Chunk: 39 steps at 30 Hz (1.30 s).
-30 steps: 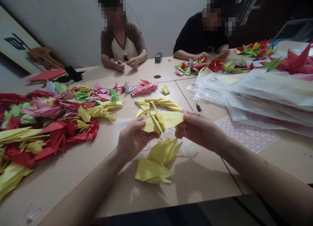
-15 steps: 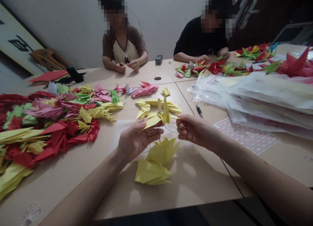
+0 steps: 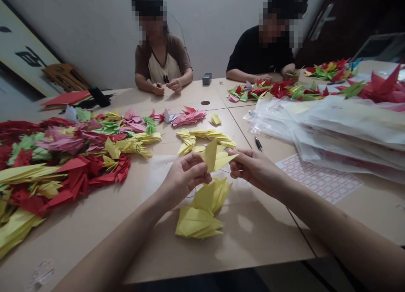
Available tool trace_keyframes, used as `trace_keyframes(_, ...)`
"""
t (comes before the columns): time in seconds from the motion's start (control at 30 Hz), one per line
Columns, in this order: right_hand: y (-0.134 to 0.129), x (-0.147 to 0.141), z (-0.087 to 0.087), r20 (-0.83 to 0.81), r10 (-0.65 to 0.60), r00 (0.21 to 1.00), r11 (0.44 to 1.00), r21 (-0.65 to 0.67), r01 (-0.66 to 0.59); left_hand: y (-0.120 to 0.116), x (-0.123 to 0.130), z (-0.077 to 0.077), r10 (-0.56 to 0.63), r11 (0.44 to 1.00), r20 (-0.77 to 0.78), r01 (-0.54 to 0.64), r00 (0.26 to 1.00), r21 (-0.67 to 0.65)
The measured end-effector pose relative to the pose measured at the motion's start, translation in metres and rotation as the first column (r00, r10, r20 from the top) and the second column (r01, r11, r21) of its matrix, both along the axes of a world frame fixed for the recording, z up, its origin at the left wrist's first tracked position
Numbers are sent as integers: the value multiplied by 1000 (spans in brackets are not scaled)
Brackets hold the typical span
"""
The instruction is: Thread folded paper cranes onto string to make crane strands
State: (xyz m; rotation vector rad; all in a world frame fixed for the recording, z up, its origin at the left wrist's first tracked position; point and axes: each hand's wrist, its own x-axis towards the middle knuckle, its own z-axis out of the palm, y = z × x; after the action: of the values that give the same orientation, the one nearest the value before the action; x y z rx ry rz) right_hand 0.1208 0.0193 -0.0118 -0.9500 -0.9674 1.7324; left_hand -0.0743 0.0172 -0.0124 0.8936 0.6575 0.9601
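Between my hands, above the table, is a yellow folded paper crane (image 3: 217,157). My left hand (image 3: 188,174) pinches its left side, fingertips closed on the paper. On the other side my right hand (image 3: 249,165) is closed at the tip of the crane's wing. A thin dark thread runs from near the right fingers and loops below the left hand. What else the right fingers grip is hidden. Just beneath the hands lie stacked yellow paper cranes (image 3: 199,220). Behind them a string of yellow cranes (image 3: 209,135) curves on the table, with a single yellow crane (image 3: 215,119) beyond it.
Heaped red, pink, green and yellow cranes (image 3: 76,144) cover the left side. At right are clear plastic bags (image 3: 341,132), a red-printed label sheet (image 3: 316,178) and a black pen (image 3: 258,143). Two people sit opposite, their hands over the table, near a small dark box (image 3: 206,79).
The crane between my hands has turned, with a broad wing now upright. My left hand has rolled from palm-up support to a pinch. My right hand stays nearly in place.
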Motion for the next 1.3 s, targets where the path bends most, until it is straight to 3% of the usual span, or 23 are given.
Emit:
trace_keyframes(0.2,-2,1,2,72,-40,997,992,125,31,1,-2,-9,41,988,-232,-6,972,151)
trace_keyframes(0.3,-7,-1,5,162,-10,987,948,317,-42,2,-2,-8,95,979,-294,-36,951,200)
trace_keyframes(0.4,-11,-5,5,295,1,955,904,408,-127,0,0,-5,98,977,-319,-30,943,211)
trace_keyframes(0.57,-10,-5,4,345,-31,938,885,446,-135,-4,2,-1,-30,978,-329,96,944,185)
trace_keyframes(0.77,-10,-1,11,417,-6,909,869,452,-201,-2,0,-9,-165,967,-225,203,960,155)
trace_keyframes(0.97,-10,1,12,491,-6,871,876,423,-232,-2,-2,-5,-113,958,-317,188,942,215)
trace_keyframes(1.17,-13,3,11,496,35,868,883,391,-259,-6,-2,0,-165,934,-355,261,920,244)
trace_keyframes(1.3,-14,0,6,482,45,875,843,451,-292,-11,0,3,-65,943,-351,172,934,284)
